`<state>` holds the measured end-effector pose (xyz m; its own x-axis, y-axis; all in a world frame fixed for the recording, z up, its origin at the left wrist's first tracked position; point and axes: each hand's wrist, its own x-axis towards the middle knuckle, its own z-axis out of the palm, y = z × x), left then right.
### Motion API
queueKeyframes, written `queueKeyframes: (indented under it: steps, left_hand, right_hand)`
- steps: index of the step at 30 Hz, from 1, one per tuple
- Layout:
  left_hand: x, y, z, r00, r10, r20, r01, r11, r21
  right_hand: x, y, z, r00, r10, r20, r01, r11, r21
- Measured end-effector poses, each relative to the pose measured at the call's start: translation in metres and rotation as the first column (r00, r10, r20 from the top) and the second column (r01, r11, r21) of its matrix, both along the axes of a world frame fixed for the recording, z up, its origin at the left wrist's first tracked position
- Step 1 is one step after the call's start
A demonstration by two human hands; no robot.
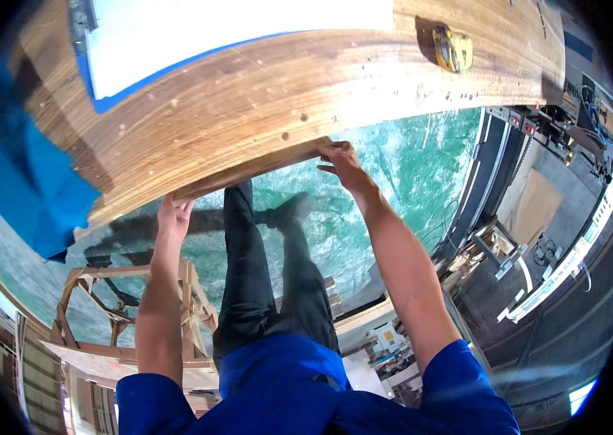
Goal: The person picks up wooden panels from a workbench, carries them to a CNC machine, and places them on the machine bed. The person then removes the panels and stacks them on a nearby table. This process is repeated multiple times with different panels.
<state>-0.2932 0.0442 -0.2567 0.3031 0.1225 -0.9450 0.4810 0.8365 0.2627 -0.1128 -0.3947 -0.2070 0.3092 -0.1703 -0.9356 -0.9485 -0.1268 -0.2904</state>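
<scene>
Edges first. Wooden bench (198,109) with long grain and small round holes crosses the top of the view; its front edge appears bowed by the lens. Blue cloth (31,181) covers its left corner and hangs over. Blue clipboard (104,105) bearing white paper (227,36) lies toward the back; a strip of bench top runs between it and the front edge. Yellow-and-black rounded tool, probably a tape measure (459,51), sits farther right.

Room: mottled green floor (408,167) extends from the right hand to a dark metal rail (488,167) of machinery. Person's legs in black trousers (245,283) take up the middle. Left side tighter: open-sided wooden frame (118,272) beside the left forearm.

Hands: well apart, one at each end of a long, narrow brown wooden board (252,167). Board lies along the bench's front edge, on the person's side; contact with the bench cannot be told. Left hand (174,217) closed on the left end, fingertips partly hidden. Right hand (343,158) pinches the right end, lower fingers spread a little.

Writing: dark lettering on a pale curved beam (575,254), far right. Marks on the tool too small to make out.
</scene>
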Motion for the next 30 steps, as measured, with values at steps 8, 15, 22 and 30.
queueKeyframes:
  steps: [8, 15, 22, 30]
  left_hand:
    - [-0.06, -0.02, -0.015, 0.972, 0.068, -0.223, -0.089, 0.992, -0.086]
    - [-0.085, -0.063, 0.027, 0.988, -0.097, -0.124, 0.089, 0.993, -0.073]
    - [-0.061, -0.215, 0.196, 0.94, -0.342, 0.016, 0.341, 0.93, -0.141]
    - [-0.088, -0.41, 0.419, 0.426, -0.858, 0.287, 0.905, 0.401, -0.143]
  right_hand:
    - [-0.057, -0.041, -0.043, 0.973, -0.186, -0.137, 0.215, 0.948, 0.235]
    - [-0.141, -0.115, -0.022, 0.967, -0.21, 0.143, 0.169, 0.952, 0.255]
    - [-0.304, -0.253, 0.129, 0.939, -0.344, 0.007, 0.321, 0.884, 0.339]
    - [-0.624, -0.368, 0.362, 0.677, -0.7, -0.229, 0.709, 0.537, 0.457]
